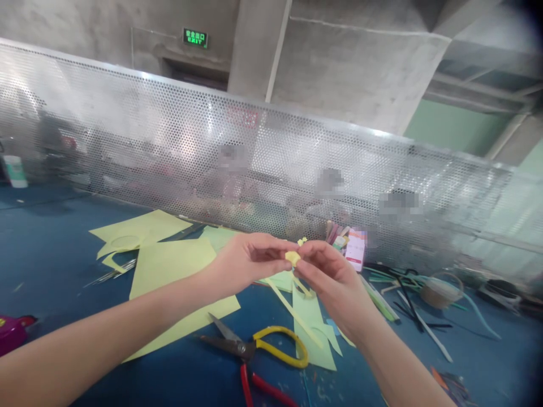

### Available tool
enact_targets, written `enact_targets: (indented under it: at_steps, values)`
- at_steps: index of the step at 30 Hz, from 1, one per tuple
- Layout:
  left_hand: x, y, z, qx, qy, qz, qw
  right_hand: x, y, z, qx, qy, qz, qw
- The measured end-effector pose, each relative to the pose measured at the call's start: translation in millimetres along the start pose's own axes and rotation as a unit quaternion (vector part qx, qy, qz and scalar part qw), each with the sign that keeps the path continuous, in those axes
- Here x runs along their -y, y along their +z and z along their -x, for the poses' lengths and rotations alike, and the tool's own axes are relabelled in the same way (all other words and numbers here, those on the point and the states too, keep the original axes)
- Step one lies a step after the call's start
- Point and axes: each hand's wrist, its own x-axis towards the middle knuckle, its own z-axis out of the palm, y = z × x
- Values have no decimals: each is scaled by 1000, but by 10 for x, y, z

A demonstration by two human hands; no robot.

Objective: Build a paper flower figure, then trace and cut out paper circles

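Note:
A small yellow paper piece (292,258) is pinched between the fingertips of both my hands, raised above the table. My left hand (248,259) grips its left side with thumb and fingers closed. On the other side, my right hand (328,268) pinches the piece too. Below them lie open scissors (244,347) with one yellow and one red handle. Large yellow paper sheets (176,263) spread out under my left forearm, and pale green paper scraps (311,328) lie below my right hand.
A perforated metal screen (178,135) runs along the back of the blue table (55,243). A phone (356,249) leans near it. Strips and a small basket (441,291) lie at right, a purple tool (14,333) at left. Blurred people show behind the screen.

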Motion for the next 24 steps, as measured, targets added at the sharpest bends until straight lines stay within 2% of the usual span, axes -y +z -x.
enact_targets:
  at_steps: [5, 10, 15, 24]
  values:
    - [-8, -5, -4, 1, -10, -11, 1000, 76, -15, 11, 10, 6, 69, 998]
    - [2, 1, 5, 29, -4, -38, 999, 140, -42, 9, 10, 23, 115, 993]
    - [-1, 3, -1, 40, 4, -40, 998, 170, -26, 12, 7, 60, 84, 995]
    - [38, 9, -13, 42, -4, 19, 999, 189, -38, 29, 25, 67, 60, 996]
